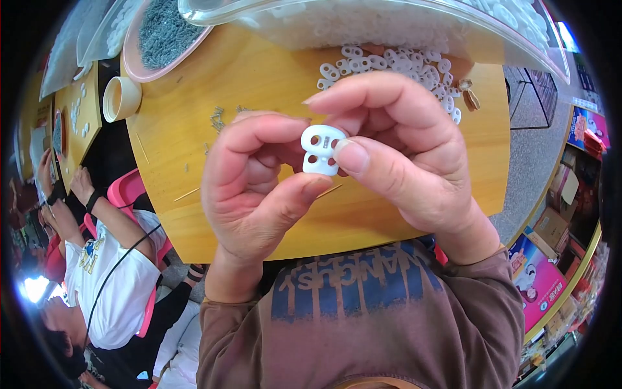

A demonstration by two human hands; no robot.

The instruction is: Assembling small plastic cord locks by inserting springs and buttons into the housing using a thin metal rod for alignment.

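left hand [249, 188] + right hand [395, 139]: together, both pinching small white plastic two-hole cord lock [321, 149] | below: yellow wooden table [259, 78] | behind: pile of white plastic pieces [395, 63]

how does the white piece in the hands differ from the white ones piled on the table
The held white piece is pinched off the table between left hand and right hand; the piled white pieces lie loose on the wooden table. The held one is single; the pile holds many. Both are white plastic with holes.

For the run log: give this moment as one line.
left hand: pinches white toggle | right hand: pinches toggle too | table: loose white toggles, pink bowl, cup
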